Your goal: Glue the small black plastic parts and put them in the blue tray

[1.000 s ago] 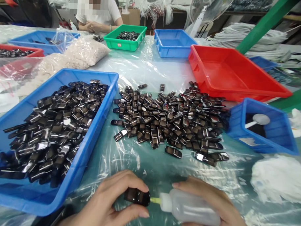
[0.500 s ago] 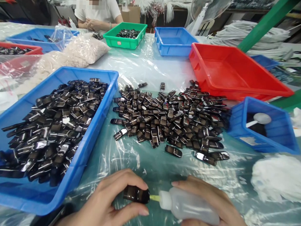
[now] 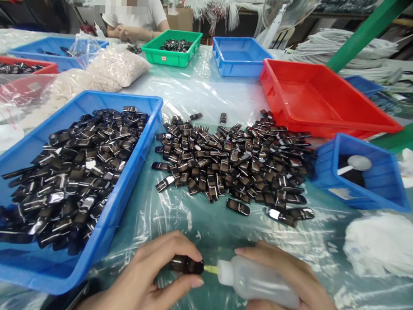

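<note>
Over the last half second the change is small: the glossy dark-brown casing has rolled a little in the left hand, so that it shows a narrower face, and the translucent squeeze bottle in the right hand has drifted slightly leftward with it. The bottle's yellow nozzle is again right at the casing's rounded end, which I take to mean that work on this one piece is at much the same point; whether the tip touches or stops just short, I cannot tell. The left hand's fingers are clamped on the casing, thumb below and forefinger above, while the right hand's fingers are closed around the bottle. The casing is held toward the near edge of the surface, between the near corner of the large blue tray and the bottle. It is elongated and shiny, nearly black at its rounded end, with brownish panels and bright highlights, like those in the loose pile farther from the near edge
</note>
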Available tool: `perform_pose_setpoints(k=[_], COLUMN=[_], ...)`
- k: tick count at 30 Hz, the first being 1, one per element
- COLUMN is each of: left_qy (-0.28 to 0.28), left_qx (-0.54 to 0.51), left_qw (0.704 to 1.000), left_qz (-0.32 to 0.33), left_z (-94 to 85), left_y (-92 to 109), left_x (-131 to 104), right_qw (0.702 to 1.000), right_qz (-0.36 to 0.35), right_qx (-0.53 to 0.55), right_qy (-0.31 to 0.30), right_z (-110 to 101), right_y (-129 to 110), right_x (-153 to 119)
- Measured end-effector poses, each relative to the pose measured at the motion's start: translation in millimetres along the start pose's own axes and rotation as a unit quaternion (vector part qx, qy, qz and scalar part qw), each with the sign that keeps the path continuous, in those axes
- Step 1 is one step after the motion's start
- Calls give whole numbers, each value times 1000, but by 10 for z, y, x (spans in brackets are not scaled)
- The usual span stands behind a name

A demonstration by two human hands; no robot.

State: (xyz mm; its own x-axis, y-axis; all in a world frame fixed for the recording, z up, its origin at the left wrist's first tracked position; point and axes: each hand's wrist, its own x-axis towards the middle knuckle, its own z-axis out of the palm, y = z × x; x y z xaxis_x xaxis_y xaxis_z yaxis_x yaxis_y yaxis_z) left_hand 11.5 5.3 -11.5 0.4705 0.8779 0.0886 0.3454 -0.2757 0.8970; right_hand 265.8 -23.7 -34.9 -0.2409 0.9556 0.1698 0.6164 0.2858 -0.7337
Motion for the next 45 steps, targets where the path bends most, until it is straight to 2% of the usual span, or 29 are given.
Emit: perform_pose_setpoints(k=[3,6,8,13,20,29,42,45], left_qy=[-24,-75,-90,-96,-122,-109,-126,-137], left_qx=[14,38,69,129,151,135,115,115], left_qw=[999,996,993,987,981,985,985,984], left_qz=[-38,-41,-37,-9,-29,12,7,-1], left_z=[-8,-20,-28,-53,-77,-78,-64,-77], left_y=[21,41,52,58,39,48,19,28], left_x=[4,12,9,-19,-69,-47,-73,-64], right_qw=[999,998,998,998,993,991,990,989], right_qz=[-33,-55,-63,-60,-71,-69,-62,-71], right_qx=[-14,-9,1,15,87,113,122,117], right_qy=[2,-1,-2,-22,-34,-34,-39,-57], right_z=[-34,-42,-33,-35,-50,-25,-34,-36], right_y=[0,1,1,-21,-11,-20,25,47], right_x=[58,80,77,81,165,167,177,182])
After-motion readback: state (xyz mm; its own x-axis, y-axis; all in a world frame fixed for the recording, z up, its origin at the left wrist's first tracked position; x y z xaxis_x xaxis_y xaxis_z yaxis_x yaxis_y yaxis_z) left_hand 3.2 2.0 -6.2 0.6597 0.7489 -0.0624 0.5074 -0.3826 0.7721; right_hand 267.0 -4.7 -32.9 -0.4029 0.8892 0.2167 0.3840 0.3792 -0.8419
